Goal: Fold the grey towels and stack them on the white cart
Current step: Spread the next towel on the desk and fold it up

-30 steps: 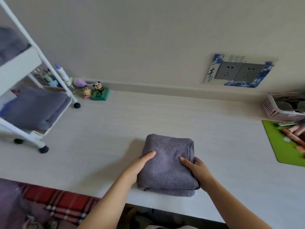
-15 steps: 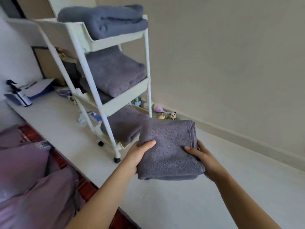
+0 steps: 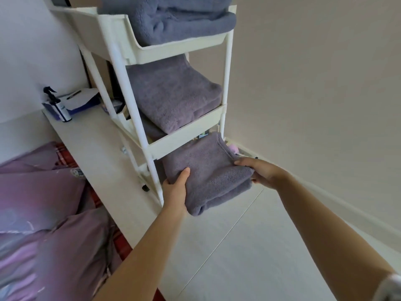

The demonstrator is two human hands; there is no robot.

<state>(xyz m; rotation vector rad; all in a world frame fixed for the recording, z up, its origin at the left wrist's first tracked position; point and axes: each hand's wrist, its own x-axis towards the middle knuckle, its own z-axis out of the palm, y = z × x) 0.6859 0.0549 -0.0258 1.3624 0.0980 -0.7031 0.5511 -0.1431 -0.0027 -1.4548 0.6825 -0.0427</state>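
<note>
Both hands hold a folded grey towel [image 3: 208, 172] at the mouth of the lowest shelf of the white cart [image 3: 184, 139]. My left hand [image 3: 175, 189] grips its near left edge, thumb on top. My right hand [image 3: 258, 171] grips its right side. The towel's far end reaches under the middle shelf. A folded grey towel [image 3: 173, 96] lies on the middle shelf. Another folded towel, bluer grey [image 3: 173, 18], fills the top tray. What lies deeper in the lowest shelf is hidden.
The cart stands on a pale desk [image 3: 227, 246] against a beige wall. A black-capped spray bottle [image 3: 57, 105] and a blue box with paper [image 3: 80, 99] sit behind the cart at left. Purple bedding [image 3: 43, 213] lies beside the desk's left edge.
The towel was lifted off the desk and carried left to the cart. It now sits lower and farther in, at the lowest shelf's opening. The view has swung toward the cart.
</note>
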